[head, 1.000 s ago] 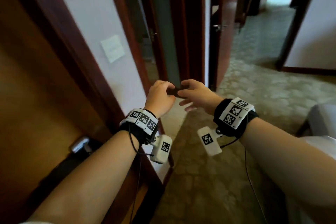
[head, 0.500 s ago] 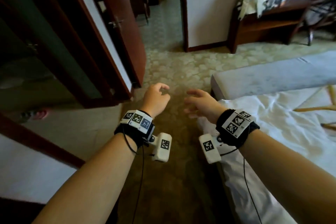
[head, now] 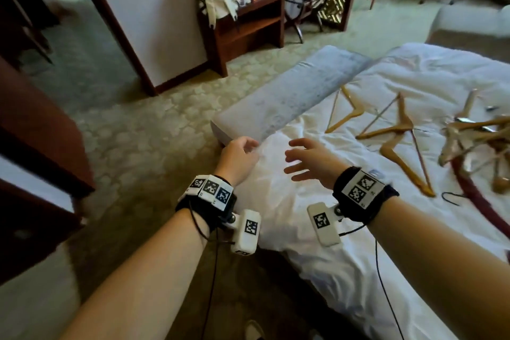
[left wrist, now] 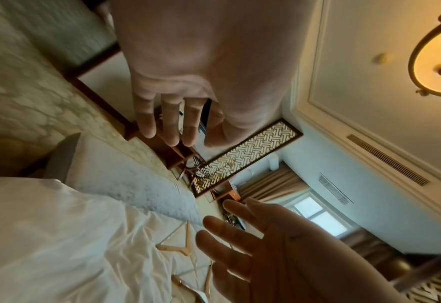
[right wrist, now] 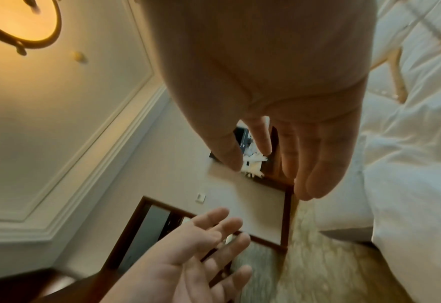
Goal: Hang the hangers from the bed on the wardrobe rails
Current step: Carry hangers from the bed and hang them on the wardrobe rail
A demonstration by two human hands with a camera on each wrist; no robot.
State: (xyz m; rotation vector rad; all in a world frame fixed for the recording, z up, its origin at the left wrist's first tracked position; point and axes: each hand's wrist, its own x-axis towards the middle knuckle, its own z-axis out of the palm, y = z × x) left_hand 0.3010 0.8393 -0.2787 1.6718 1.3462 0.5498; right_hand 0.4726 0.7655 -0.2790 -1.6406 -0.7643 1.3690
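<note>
Both empty hands hover over the near corner of the white-quilted bed [head: 358, 270].
Left hand [head: 238, 159] loosely curled, right hand [head: 310, 159] with fingers spread; pale wooden hangers [head: 397, 135] lie scattered toward the bed's right side, bare quilt between.

white bed [head: 317, 229], wooden hangers [head: 400, 130] on it

The right hand [right wrist: 279, 92] and left hand [right wrist: 188, 256] hang empty, fingers relaxed, beside the white bed [right wrist: 408, 164].
</note>
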